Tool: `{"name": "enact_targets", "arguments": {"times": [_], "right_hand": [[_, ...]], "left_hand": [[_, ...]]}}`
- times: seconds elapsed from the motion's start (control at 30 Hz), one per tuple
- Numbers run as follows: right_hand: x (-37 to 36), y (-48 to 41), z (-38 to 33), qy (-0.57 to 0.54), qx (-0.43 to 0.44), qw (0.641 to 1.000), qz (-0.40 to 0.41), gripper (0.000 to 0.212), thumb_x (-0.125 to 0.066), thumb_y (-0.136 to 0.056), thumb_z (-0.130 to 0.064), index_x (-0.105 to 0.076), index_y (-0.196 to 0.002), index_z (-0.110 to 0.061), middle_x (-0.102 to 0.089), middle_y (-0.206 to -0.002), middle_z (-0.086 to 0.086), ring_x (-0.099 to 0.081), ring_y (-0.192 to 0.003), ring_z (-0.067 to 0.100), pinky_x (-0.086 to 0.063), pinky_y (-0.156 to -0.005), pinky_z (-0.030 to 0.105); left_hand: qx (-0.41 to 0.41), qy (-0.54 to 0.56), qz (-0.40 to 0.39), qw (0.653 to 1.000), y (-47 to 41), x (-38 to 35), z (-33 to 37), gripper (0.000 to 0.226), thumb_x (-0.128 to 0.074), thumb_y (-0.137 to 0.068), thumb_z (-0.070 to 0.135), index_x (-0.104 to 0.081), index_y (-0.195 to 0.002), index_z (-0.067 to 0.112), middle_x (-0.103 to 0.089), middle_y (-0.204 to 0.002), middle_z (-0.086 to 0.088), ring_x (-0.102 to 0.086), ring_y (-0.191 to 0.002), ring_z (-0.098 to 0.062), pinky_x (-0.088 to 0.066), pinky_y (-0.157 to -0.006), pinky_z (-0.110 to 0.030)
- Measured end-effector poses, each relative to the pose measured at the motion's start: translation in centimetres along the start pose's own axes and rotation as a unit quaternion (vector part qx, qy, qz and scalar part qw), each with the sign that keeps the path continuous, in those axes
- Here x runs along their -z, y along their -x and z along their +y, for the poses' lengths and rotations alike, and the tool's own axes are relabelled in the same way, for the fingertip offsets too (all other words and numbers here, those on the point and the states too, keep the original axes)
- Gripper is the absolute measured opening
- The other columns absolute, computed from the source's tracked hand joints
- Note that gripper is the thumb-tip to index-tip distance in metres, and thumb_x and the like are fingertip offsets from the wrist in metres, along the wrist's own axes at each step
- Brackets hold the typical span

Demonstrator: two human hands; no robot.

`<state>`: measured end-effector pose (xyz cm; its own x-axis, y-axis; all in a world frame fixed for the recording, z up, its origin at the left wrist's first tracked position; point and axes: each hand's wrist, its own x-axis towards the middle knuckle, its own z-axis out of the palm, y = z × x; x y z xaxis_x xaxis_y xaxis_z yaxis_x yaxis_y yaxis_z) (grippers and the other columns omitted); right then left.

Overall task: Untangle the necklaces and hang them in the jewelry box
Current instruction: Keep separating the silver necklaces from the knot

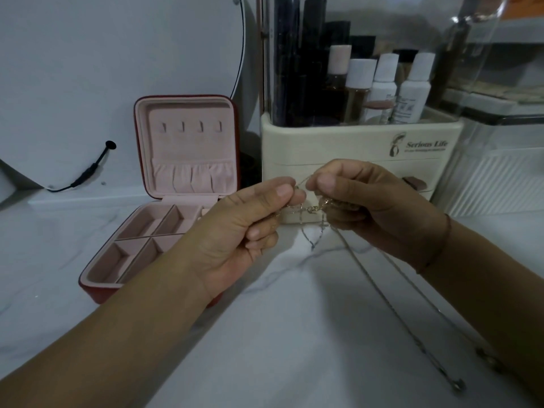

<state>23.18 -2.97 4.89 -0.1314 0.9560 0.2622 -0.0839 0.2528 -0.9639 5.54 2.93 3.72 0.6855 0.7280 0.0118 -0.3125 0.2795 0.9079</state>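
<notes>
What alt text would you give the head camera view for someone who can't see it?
A left hand and right hand pinch tangled necklaces above a marble table; chains trail toward the lower right. An open jewelry box, its four lid hooks empty, sits at left, a cosmetics organizer behind.

Cream cosmetics organizer (338, 142), bottles (385, 83), round mirror (117, 69)
</notes>
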Motion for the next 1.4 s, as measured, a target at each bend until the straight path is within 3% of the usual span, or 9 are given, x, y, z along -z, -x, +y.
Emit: {"name": "enact_targets", "arguments": {"times": [0.1, 0.17, 0.3, 0.53, 0.73, 0.9, 1.03, 1.2, 1.4], "right_hand": [[-0.1, 0.1, -0.1, 0.035, 0.016, 0.999, -0.02, 0.011, -0.066, -0.076, -0.025, -0.073, -0.076, -0.016, -0.048, -0.051, -0.011, -0.015, -0.05, 0.014, -0.012, -0.05, 0.03], [-0.1, 0.1, -0.1, 0.056, 0.021, 0.998, -0.018, 0.012, -0.07, -0.078, -0.018, -0.068, -0.082, -0.007, -0.054, -0.05, -0.011, -0.017, -0.048, 0.011, -0.014, -0.048, 0.027], [0.0, 0.0, 0.2, 0.075, 0.017, 0.997, -0.011, 0.01, -0.079, -0.071, -0.02, -0.074, -0.077, -0.013, -0.045, -0.048, -0.008, -0.021, -0.047, 0.01, -0.018, -0.045, 0.022], [0.4, -0.3, 0.6, 0.076, -0.01, 0.997, 0.022, 0.01, -0.065, -0.077, -0.018, -0.074, -0.073, -0.016, -0.038, -0.049, -0.004, -0.022, -0.045, 0.008, -0.022, -0.042, 0.019], [0.4, -0.3, 0.6, 0.04, -0.036, 0.998, 0.016, 0.013, -0.061, -0.08, -0.016, -0.071, -0.072, -0.016, -0.035, -0.049, -0.006, -0.02, -0.043, 0.006, -0.013, -0.043, 0.021], [0.4, -0.4, 0.6, 0.046, -0.038, 0.998, 0.016, 0.01, -0.06, -0.08, -0.015, -0.07, -0.078, -0.014, -0.035, -0.048, -0.006, -0.022, -0.041, 0.005, -0.014, -0.042, 0.02], [0.8, -0.4, 0.4, 0.047, -0.031, 0.997, 0.046, 0.018, -0.062, -0.078, -0.014, -0.067, -0.096, -0.014, -0.03, -0.057, 0.0, -0.019, -0.044, 0.007, -0.017, -0.041, 0.019], [0.9, -0.4, 0.0, 0.038, -0.022, 0.994, 0.1, 0.015, -0.065, -0.076, -0.012, -0.07, -0.089, -0.016, -0.038, -0.089, 0.018, -0.014, -0.054, 0.016, -0.017, -0.044, 0.019], [1.4, 0.0, -0.7, 0.154, -0.033, 0.981, 0.113, 0.023, -0.068, -0.077, -0.016, -0.069, -0.097, -0.006, -0.041, -0.061, 0.009, -0.028, -0.05, 0.01, -0.026, -0.048, 0.022]], "left_hand": [[0.007, -0.003, 0.016, 1.0, 0.0, 0.1, 0.1, 0.017, -0.063, -0.074, 0.015, -0.071, -0.06, 0.021, -0.071, -0.08, 0.004, -0.028, -0.032, -0.001, -0.019, -0.034, -0.01], [0.012, 0.005, 0.029, 0.999, -0.1, 0.2, 0.2, 0.018, -0.063, -0.075, 0.016, -0.07, -0.059, 0.021, -0.07, -0.079, 0.005, -0.027, -0.03, -0.002, -0.018, -0.033, -0.01], [0.016, 0.043, 0.059, 0.997, -0.2, 0.2, 0.3, 0.005, -0.065, -0.073, 0.016, -0.067, -0.071, 0.02, -0.07, -0.079, 0.006, -0.026, -0.028, -0.003, -0.017, -0.032, -0.011], [-0.026, 0.138, 0.055, 0.989, -0.5, 1.1, 1.3, 0.027, -0.055, -0.072, 0.005, -0.061, -0.093, 0.02, -0.068, -0.08, 0.009, -0.026, -0.03, -0.005, -0.014, -0.036, -0.012], [-0.07, 0.108, 0.024, 0.991, -0.2, 1.4, 2.3, 0.041, -0.047, -0.075, 0.003, -0.058, -0.113, 0.015, -0.068, -0.076, 0.016, -0.029, -0.032, -0.006, -0.016, -0.038, -0.012], [-0.075, 0.079, 0.084, 0.99, -0.2, 1.0, 2.0, 0.074, -0.043, -0.079, -0.009, -0.029, -0.147, 0.018, -0.064, -0.126, -0.001, -0.028, -0.036, -0.003, -0.021, -0.037, -0.014], [-0.105, 0.001, 0.112, 0.988, -0.2, 1.1, 1.6, 0.078, -0.039, -0.084, -0.012, -0.021, -0.15, 0.026, -0.062, -0.128, 0.001, -0.029, -0.038, -0.005, -0.021, -0.039, -0.017], [-0.14, -0.089, 0.164, 0.972, -0.1, 1.3, 1.6, 0.08, -0.051, -0.085, -0.007, -0.019, -0.151, 0.026, -0.067, -0.12, 0.007, -0.026, -0.038, -0.006, -0.02, -0.054, -0.027], [-0.139, -0.054, 0.196, 0.969, 0.0, 1.6, 2.1, 0.073, -0.053, -0.085, -0.003, -0.026, -0.149, 0.02, -0.065, -0.123, 0.005, -0.026, -0.042, -0.007, -0.028, -0.045, -0.015]]}}
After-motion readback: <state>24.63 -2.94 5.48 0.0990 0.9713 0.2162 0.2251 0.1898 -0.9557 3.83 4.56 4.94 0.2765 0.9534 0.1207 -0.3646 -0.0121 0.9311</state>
